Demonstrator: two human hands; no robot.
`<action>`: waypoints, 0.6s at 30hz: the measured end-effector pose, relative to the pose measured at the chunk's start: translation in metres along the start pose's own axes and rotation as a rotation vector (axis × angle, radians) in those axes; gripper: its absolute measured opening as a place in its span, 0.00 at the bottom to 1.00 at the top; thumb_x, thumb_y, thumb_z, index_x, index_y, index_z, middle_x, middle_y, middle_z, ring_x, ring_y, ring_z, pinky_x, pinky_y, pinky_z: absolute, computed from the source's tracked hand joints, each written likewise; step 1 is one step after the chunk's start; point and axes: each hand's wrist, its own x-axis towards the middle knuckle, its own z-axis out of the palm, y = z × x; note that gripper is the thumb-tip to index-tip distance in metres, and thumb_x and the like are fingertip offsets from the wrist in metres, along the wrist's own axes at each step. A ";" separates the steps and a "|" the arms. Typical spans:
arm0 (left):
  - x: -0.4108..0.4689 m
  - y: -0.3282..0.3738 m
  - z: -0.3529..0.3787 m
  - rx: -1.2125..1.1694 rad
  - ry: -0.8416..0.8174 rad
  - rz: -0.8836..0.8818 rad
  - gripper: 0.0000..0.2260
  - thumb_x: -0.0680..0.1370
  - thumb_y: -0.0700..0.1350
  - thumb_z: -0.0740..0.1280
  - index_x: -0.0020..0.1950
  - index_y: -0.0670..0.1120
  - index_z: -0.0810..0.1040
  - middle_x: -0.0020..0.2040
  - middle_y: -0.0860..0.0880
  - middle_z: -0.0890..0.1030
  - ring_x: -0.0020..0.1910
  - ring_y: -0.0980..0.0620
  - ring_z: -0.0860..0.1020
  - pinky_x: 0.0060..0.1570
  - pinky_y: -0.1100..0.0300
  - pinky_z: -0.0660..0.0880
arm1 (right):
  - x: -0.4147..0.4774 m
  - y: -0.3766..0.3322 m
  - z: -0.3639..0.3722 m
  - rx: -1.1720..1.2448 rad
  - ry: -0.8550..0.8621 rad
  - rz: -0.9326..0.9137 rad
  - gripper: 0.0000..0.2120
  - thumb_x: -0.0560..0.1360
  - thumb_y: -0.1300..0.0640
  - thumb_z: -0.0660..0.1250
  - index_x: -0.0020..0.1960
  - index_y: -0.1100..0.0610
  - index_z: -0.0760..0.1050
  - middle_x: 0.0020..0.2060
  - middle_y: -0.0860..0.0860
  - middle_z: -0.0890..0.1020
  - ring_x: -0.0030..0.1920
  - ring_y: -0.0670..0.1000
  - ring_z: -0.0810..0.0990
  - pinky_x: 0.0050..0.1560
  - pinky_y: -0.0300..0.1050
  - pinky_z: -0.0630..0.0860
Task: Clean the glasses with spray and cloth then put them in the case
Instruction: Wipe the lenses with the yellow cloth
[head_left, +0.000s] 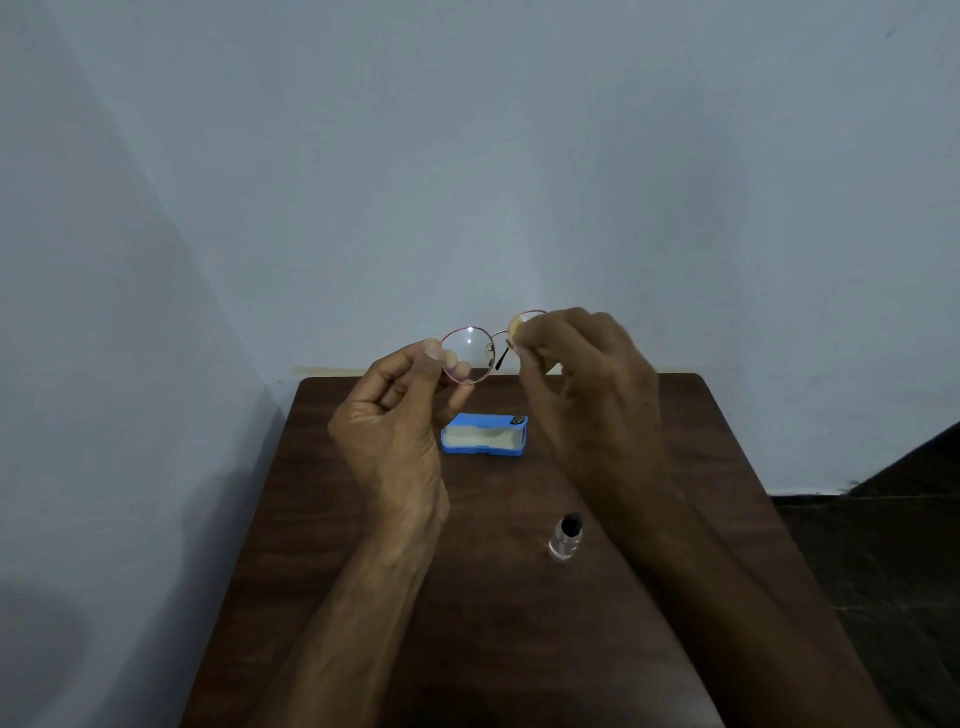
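Observation:
Round thin-rimmed glasses (475, 347) are held up above the far end of the table. My left hand (402, 415) pinches the rim of the left lens between thumb and fingers. My right hand (582, 374) is closed over the right lens with a yellow cloth (519, 328) pressed against it; that lens is mostly hidden. An open blue case (485, 436) with a pale lining lies on the table below the glasses. A small clear spray bottle (565, 538) with a black top stands nearer to me.
The dark brown wooden table (332, 519) is pushed against a pale blue-grey wall. Its left and right edges drop off to the floor, which is dark at the right.

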 end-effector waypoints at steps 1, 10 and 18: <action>0.001 0.000 -0.001 -0.004 -0.003 -0.004 0.01 0.79 0.37 0.73 0.49 0.40 0.85 0.39 0.47 0.86 0.38 0.50 0.85 0.44 0.56 0.84 | 0.000 0.002 0.000 -0.012 0.011 0.013 0.04 0.76 0.65 0.73 0.47 0.58 0.82 0.44 0.50 0.84 0.44 0.52 0.79 0.43 0.44 0.74; 0.005 0.002 -0.004 -0.019 0.001 -0.014 0.01 0.79 0.37 0.73 0.49 0.40 0.85 0.39 0.47 0.87 0.39 0.50 0.86 0.45 0.55 0.84 | -0.001 -0.004 0.002 0.000 0.002 -0.023 0.03 0.76 0.65 0.72 0.48 0.58 0.82 0.45 0.51 0.84 0.45 0.53 0.79 0.45 0.45 0.74; 0.007 0.004 -0.009 -0.030 0.012 -0.007 0.02 0.79 0.37 0.73 0.50 0.39 0.84 0.40 0.46 0.86 0.39 0.49 0.85 0.44 0.55 0.84 | -0.004 -0.010 0.006 0.001 -0.028 -0.054 0.04 0.75 0.65 0.71 0.47 0.58 0.82 0.44 0.51 0.83 0.44 0.53 0.77 0.45 0.39 0.70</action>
